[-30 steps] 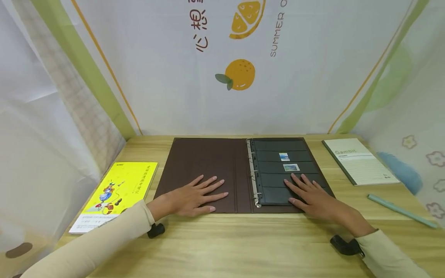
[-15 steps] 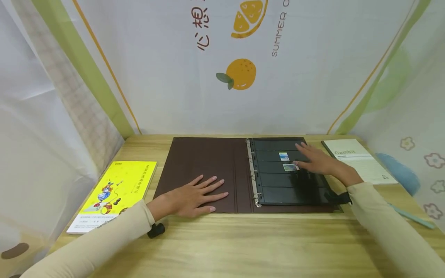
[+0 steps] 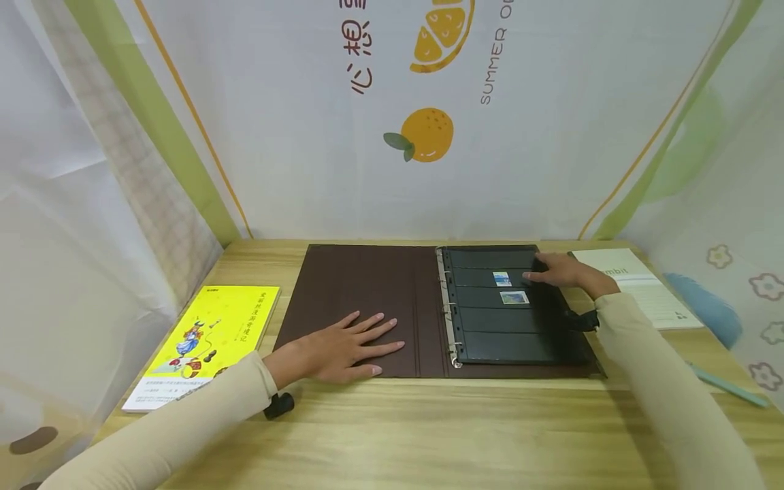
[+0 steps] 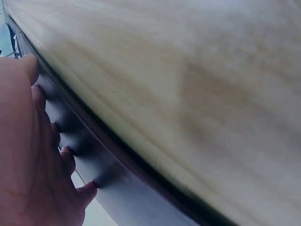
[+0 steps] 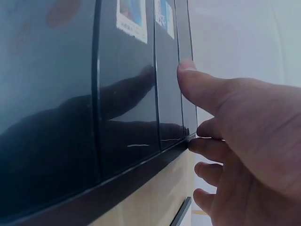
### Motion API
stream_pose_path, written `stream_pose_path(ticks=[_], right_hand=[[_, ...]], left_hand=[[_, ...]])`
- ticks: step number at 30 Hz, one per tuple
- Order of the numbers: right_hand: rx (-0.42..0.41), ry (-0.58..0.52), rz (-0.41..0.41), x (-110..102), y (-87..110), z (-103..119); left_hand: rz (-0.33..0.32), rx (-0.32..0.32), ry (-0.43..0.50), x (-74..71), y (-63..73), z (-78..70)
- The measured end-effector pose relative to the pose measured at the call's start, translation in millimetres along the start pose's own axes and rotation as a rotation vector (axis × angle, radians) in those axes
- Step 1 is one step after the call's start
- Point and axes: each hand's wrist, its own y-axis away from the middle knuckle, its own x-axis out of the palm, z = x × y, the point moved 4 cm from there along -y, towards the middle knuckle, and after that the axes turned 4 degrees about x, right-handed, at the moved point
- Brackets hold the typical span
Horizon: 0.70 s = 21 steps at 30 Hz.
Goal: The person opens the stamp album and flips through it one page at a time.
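An open dark brown ring binder [image 3: 367, 286] lies on the table, with a black pocket page [image 3: 502, 320] on its right side. Two small stamps, one blue and white [image 3: 502, 279] and one greenish [image 3: 515, 297], sit in the page's strips. My left hand [image 3: 337, 350] rests flat on the left cover with its fingers spread. At the page's upper right edge is my right hand [image 3: 565, 269]. The right wrist view shows its thumb [image 5: 197, 82] over the page, apart from the other fingers, whose tips are right at the edge.
A yellow book [image 3: 214, 327] lies to the left of the binder. On the right are a pale notebook [image 3: 649, 292], partly behind the right arm, and a green stick-like object [image 3: 729, 386]. A printed white curtain [image 3: 306, 156] hangs behind the wooden table [image 3: 398, 435].
My right hand has lifted off the page's lower part and moved up and then outward to its upper right edge. The left hand stays in place on the cover.
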Motion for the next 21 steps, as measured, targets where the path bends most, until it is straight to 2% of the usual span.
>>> stream_pose_path(ticks=[14, 21], right_hand=[[-0.002, -0.008, -0.04, -1.2, 0.8, -0.8], [-0.016, -0.009, -0.181, -4.5, 5.4, 3.8]], left_hand=[[0.023, -0.017, -0.016, 1.4, -2.2, 0.7], [0.017, -0.015, -0.011, 0.5, -1.8, 0.0]])
